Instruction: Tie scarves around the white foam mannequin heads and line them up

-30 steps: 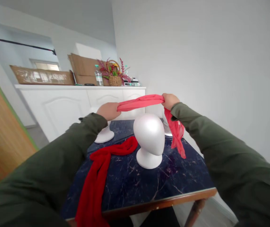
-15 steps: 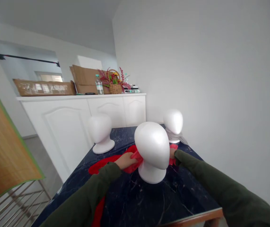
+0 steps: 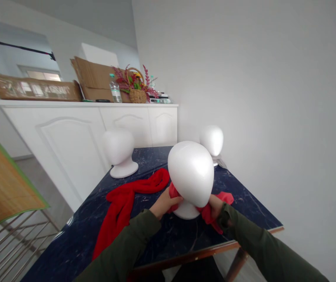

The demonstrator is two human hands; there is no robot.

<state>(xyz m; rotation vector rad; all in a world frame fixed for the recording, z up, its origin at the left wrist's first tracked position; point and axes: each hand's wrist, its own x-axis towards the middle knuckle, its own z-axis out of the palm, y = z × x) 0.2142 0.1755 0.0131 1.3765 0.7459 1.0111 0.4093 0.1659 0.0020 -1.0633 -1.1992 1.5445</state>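
In the head view, our left hand (image 3: 164, 203) and right hand (image 3: 216, 206), set apart, each clasp the coral-pink scarf (image 3: 206, 215), showing on both sides of the central white mannequin head's (image 3: 190, 172) neck. On our marbled desk (image 3: 244, 201), a red scarf (image 3: 123, 203) lies leftward.

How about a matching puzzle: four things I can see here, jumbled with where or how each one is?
1. pink scarf
2. red scarf
3. bottle
4. basket

A. on the white cabinet, holding flowers
B. lying on the dark table
C. held by the left hand and right hand near a white dummy head
D. has a turquoise cap

Pairs: 1-C, 2-B, 3-D, 4-A
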